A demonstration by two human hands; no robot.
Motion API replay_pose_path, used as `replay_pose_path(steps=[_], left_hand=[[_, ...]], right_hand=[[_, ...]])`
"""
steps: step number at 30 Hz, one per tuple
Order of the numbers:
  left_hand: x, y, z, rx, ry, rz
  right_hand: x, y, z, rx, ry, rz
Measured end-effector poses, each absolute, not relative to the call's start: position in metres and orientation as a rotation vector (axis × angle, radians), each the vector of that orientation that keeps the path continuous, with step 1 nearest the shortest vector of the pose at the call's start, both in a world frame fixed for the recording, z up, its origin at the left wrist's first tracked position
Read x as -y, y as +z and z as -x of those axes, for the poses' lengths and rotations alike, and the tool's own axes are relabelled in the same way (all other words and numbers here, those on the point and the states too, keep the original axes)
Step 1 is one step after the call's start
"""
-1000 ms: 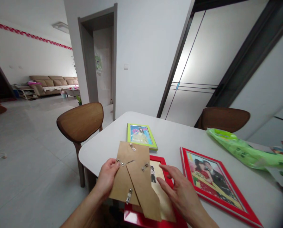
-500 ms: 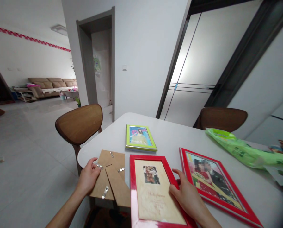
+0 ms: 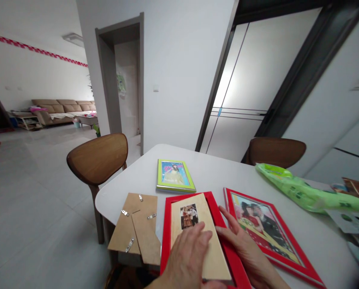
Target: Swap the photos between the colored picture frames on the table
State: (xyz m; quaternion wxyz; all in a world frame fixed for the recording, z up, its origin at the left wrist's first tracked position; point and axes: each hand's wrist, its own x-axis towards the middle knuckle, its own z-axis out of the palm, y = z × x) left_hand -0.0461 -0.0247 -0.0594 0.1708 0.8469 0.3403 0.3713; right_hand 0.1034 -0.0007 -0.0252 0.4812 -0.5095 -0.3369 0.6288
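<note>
A red photo frame [image 3: 167, 218] is at the table's near edge. Its cream insert sheet [image 3: 217, 249], printed with a small picture, sits askew, with its top corner near the frame's upper edge. My left hand [image 3: 187, 253] lies over the sheet with fingers stretched out and hides its lower left part. Holding the frame's right side is my right hand [image 3: 242, 245], thumb along the edge, other fingers partly hidden. To the left rests a brown backing board [image 3: 122, 228] with metal clips and a stand flap [image 3: 146, 233].
A second red frame [image 3: 296, 241] with a picture lies to the right. Farther back is a green frame [image 3: 193, 185]. A green plastic bag [image 3: 311, 196] lies along the right of the white table [image 3: 215, 168]. Wooden chairs stand at the left [image 3: 99, 158] and far right [image 3: 277, 151].
My left hand has moved right from the backing board onto the insert sheet. The sheet, square in the frame before, is now askew. My right hand stays at the frame's right side.
</note>
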Motion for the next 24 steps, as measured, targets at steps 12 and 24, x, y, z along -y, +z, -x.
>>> replay_pose_path(steps=[12,24], left_hand=[[0.029,-0.048,0.137,-1.560,1.376,-1.634],[0.034,-0.087,0.170,-1.838,0.946,-2.036]], right_hand=[[-0.031,-0.070,-0.128,1.699,0.596,1.913],[-0.037,-0.089,-0.126,2.072,0.138,1.978]])
